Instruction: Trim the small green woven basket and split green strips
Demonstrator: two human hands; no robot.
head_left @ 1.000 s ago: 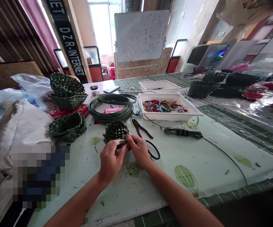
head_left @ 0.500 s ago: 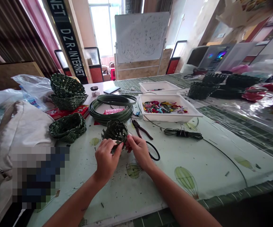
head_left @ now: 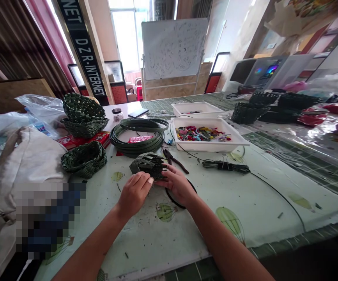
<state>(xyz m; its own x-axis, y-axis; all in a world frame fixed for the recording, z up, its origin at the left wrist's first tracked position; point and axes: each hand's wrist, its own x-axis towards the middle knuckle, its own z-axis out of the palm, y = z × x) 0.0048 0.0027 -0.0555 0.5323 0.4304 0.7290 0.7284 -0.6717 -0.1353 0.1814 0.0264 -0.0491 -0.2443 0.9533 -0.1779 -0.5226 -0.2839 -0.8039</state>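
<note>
The small basket [head_left: 147,164] lies tipped on its side on the table [head_left: 245,195], just near of the coil of green strips [head_left: 138,137]. The left hand [head_left: 133,193] pinches its near edge with bent fingertips [head_left: 150,180]. The right hand [head_left: 178,184] clasps its right side, fingers curled around the weave. Pliers [head_left: 175,160] lie just right of it.

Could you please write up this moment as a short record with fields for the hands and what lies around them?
Left hand: grips the small woven basket at its near edge
Right hand: holds the same basket from the right
Basket state: dark green, tipped sideways
Behind it: pliers, coil of green strip, white tray of coloured pieces
Surface: table
</note>
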